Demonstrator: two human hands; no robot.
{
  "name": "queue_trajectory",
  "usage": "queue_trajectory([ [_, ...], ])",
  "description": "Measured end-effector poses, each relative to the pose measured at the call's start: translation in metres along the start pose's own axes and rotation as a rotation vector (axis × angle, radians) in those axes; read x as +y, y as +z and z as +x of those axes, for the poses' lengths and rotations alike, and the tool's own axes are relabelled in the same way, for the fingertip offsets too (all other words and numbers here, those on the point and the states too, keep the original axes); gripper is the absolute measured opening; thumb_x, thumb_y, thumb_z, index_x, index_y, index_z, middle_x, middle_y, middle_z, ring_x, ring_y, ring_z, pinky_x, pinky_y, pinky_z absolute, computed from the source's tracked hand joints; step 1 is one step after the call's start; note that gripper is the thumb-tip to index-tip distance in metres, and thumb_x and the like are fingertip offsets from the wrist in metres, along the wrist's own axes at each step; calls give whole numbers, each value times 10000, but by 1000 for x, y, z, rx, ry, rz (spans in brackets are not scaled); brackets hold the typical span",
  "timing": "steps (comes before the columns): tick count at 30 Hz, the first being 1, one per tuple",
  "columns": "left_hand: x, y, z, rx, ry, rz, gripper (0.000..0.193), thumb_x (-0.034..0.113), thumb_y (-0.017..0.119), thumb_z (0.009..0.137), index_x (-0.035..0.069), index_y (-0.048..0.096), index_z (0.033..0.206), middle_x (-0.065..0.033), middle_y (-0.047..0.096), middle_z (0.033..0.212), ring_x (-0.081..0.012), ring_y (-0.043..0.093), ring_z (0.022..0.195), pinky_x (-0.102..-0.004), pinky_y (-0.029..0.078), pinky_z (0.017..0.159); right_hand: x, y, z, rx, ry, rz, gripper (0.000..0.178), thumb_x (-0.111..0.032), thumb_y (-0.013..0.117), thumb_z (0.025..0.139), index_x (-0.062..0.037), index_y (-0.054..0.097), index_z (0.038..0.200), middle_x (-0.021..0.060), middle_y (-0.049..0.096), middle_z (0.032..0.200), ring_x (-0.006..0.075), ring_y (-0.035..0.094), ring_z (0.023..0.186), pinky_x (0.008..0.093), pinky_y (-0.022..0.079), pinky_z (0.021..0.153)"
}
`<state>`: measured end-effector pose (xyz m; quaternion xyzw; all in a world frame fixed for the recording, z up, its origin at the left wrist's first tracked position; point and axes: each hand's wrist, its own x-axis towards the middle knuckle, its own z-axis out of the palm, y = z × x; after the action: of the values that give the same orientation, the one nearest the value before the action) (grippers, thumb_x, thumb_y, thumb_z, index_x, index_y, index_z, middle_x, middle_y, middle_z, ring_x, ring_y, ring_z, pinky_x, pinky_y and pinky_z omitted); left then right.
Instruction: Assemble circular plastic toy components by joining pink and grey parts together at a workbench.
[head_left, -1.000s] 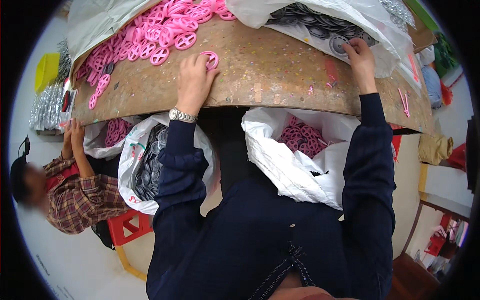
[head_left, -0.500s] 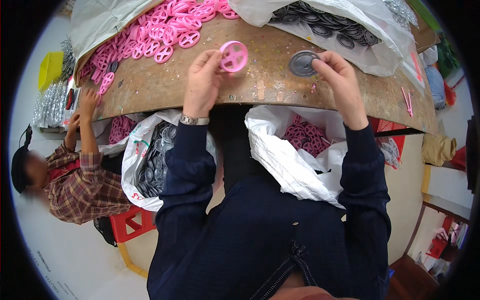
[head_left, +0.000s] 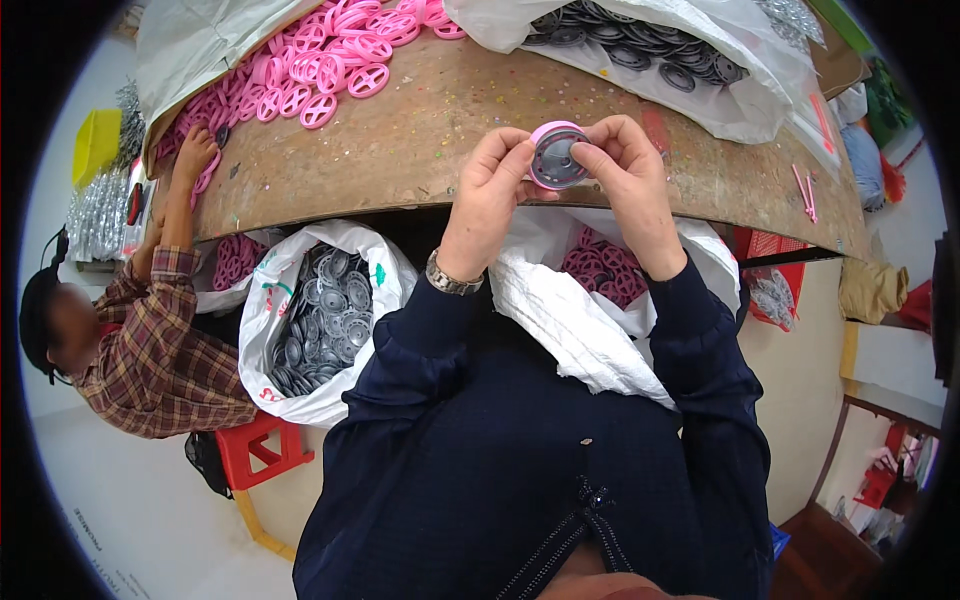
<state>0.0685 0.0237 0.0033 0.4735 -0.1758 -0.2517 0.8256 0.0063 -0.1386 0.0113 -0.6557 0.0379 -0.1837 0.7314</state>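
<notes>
Above the table's front edge, my hands hold two round plastic parts together. My left hand [head_left: 487,195] grips a pink spoked ring [head_left: 552,127] at its left side, thumb on the front and fingers behind. Facing me, a grey disc [head_left: 554,160] lies against the ring, and the pink rim shows around its upper edge. My right hand [head_left: 628,180] is closed on the disc from the right, its thumb pressing near the middle. Whether the disc is fully seated in the ring cannot be made out.
Pink spoked rings [head_left: 320,68] are heaped at the back left of the table [head_left: 400,150]. Grey discs [head_left: 630,55] spill from a white sack behind. Below the edge stand sacks of grey discs [head_left: 330,300] and pink rings [head_left: 605,265]. A co-worker [head_left: 150,350] sits at the left.
My hands were apart, the left with the pink ring and the right with the grey disc. They have come together, bringing the disc against the ring.
</notes>
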Motion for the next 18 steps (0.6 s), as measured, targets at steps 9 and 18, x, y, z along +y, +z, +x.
queue_trajectory([
  [9,-6,3,-8,-70,121,338,211,134,556,999,8,570,1167,-49,638,1032,-94,636,865,-238,552,683,-5,1,-11,2,-47,-116,189,-39,636,923,-10,567,1097,18,638,974,77,607,884,221,488,775],
  [18,-15,-3,-10,-76,257,581,142,105,592,963,10,618,1064,-50,648,880,-98,635,756,-236,525,631,-13,-8,-15,-122,32,-282,115,-27,616,920,24,614,1023,-9,635,913,53,576,832,210,469,733],
])
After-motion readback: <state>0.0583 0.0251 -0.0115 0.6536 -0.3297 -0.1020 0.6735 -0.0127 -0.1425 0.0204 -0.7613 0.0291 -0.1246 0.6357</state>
